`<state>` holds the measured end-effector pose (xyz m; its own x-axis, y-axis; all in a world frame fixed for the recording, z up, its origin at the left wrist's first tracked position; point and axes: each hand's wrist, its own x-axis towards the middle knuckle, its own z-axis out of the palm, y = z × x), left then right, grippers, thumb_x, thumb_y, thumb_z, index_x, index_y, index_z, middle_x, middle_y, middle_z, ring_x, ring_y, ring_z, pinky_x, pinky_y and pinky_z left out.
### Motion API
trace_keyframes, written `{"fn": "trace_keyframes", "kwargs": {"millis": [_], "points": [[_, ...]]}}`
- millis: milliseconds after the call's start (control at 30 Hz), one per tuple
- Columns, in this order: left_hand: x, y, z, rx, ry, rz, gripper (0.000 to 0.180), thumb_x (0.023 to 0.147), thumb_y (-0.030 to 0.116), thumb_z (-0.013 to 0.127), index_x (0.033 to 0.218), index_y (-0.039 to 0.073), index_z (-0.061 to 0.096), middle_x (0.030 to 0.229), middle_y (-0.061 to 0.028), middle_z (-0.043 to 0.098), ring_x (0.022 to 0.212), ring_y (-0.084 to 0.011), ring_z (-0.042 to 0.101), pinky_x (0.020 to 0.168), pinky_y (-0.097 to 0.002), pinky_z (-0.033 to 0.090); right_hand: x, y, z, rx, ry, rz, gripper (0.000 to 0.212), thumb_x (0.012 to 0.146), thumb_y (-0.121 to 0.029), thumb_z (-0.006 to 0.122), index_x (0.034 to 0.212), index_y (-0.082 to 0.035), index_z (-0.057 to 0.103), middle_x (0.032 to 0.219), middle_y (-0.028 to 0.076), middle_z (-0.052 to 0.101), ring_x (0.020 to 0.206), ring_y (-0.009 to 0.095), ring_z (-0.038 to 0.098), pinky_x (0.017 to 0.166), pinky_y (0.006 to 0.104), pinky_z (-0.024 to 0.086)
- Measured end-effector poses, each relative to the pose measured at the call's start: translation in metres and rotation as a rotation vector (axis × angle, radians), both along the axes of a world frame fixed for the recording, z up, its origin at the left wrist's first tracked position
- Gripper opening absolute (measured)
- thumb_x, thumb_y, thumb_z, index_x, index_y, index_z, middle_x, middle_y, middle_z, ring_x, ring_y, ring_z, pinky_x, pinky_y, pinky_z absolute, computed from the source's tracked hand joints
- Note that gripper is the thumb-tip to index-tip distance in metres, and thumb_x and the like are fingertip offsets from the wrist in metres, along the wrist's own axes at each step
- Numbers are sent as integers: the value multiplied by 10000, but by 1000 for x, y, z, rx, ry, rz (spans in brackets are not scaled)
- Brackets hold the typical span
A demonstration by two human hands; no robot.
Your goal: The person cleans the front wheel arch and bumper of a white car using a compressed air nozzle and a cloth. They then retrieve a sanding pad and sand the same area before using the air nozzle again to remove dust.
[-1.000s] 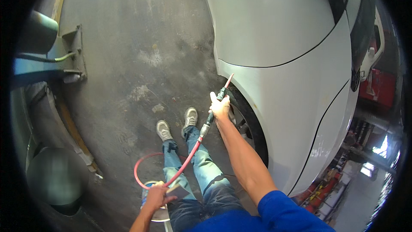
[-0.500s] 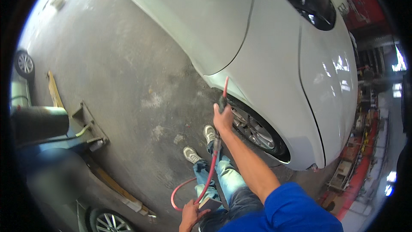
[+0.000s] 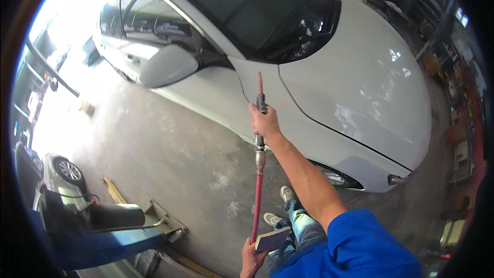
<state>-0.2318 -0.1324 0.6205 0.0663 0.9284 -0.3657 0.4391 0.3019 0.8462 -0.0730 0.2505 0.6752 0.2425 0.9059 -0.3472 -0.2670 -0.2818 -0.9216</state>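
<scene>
My right hand (image 3: 266, 123) is closed around an air blow gun (image 3: 261, 104) with a black body and a thin red nozzle. The nozzle points away from me, over the front fender of a white car (image 3: 355, 98). A metal coupling joins the gun to a red hose (image 3: 258, 195), which runs down toward my left hand (image 3: 251, 258). That hand is closed on a flat, pale-edged block, seemingly a sanding block (image 3: 272, 239). Whether its fingers also grip the hose is hard to see.
The car's side mirror (image 3: 169, 66) juts out ahead on the left. A blue lift arm (image 3: 113, 244) with a dark cylinder lies at lower left, near another car's wheel (image 3: 68, 170). Cluttered shelves (image 3: 463, 139) line the right side. Concrete floor (image 3: 180, 139) lies between.
My view has lifted and now takes in the windshield and mirror. The blow gun has moved from above the front wheel up to the fender near the hood. Both hands keep their holds.
</scene>
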Motion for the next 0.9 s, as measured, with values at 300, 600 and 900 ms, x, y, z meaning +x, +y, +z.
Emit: {"fn": "trace_keyframes", "kwargs": {"millis": [300,600,900], "points": [[-12,-17,-6,170,49,-523,484,814,388,816,1174,74,732,1000,-191,678,1011,-399,609,861,-486,490,196,-215,-32,-265,219,-212,317,967,-334,703,785,-155,515,606,-57,447,447,67,423,382,251,320],[47,-54,-45,113,80,-1024,220,847,304,737,887,88,752,944,-103,666,956,-327,619,932,-454,455,238,-307,-40,-262,41,198,347,902,-440,750,1079,-155,662,628,-85,493,480,50,453,418,238,358],[254,-82,-23,-67,222,-1246,299,842,345,765,942,63,759,945,-148,628,938,-360,606,843,-448,461,503,-508,-80,-262,466,-521,265,976,-337,708,839,-165,559,627,-87,446,498,32,408,425,234,321]]}}
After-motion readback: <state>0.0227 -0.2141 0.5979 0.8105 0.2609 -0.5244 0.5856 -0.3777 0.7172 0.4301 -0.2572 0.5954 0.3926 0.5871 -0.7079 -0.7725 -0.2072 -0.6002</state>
